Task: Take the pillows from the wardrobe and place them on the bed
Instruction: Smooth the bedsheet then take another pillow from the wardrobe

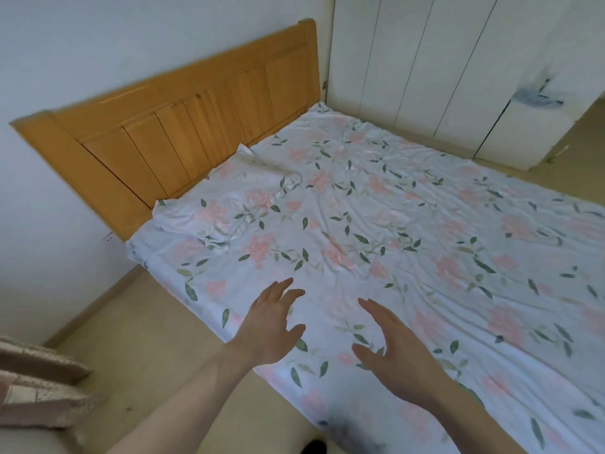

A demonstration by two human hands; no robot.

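A pillow (226, 198) in the same white floral fabric as the sheet lies flat at the head of the bed (425, 231), against the wooden headboard (183, 132). My left hand (270, 326) and my right hand (389, 348) hover over the near edge of the bed, palms facing each other, fingers spread and holding nothing. The white wardrobe (435, 67) stands behind the bed on the right, its doors closed on the left part.
A beige floor strip (137, 348) runs along the bed's left side by the white wall. A brownish textured object (36, 381) sits at the lower left corner. A dark smudge marks one wardrobe door (537, 96).
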